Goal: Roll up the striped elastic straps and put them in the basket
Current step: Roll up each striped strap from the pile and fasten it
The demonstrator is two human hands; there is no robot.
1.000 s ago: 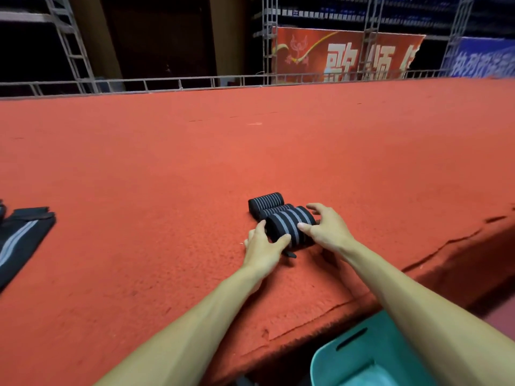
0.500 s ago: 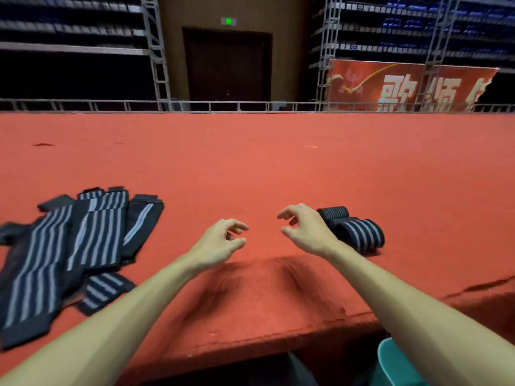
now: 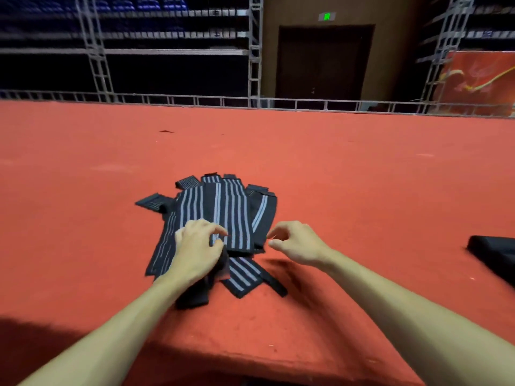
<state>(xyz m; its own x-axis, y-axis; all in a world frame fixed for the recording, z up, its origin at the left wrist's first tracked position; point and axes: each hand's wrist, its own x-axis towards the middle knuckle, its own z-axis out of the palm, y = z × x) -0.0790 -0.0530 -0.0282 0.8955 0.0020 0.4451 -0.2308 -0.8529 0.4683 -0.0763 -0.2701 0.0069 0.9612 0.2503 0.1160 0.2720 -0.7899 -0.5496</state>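
A pile of flat black elastic straps with grey stripes (image 3: 223,210) lies fanned out on the red carpeted platform (image 3: 334,176) in front of me. My left hand (image 3: 195,249) rests on the pile's near left part, with thumb and fingers pinched on the near end of one strap. Black fabric bunches under its palm. Just right of the pile my right hand (image 3: 298,242) hovers with its fingers curled and apart, holding nothing. A blurred black shape (image 3: 496,254) at the right edge looks like the rolled straps. The basket is out of view.
The platform's front edge (image 3: 278,366) runs just below my forearms. A metal railing (image 3: 250,103) and truss posts (image 3: 255,45) bound the far side, with a dark door (image 3: 323,62) and a red banner (image 3: 479,82) behind.
My view has swung left, from the rolled straps to the flat pile. Both hands left the rolls and moved to the pile; my left hand has come down on it.
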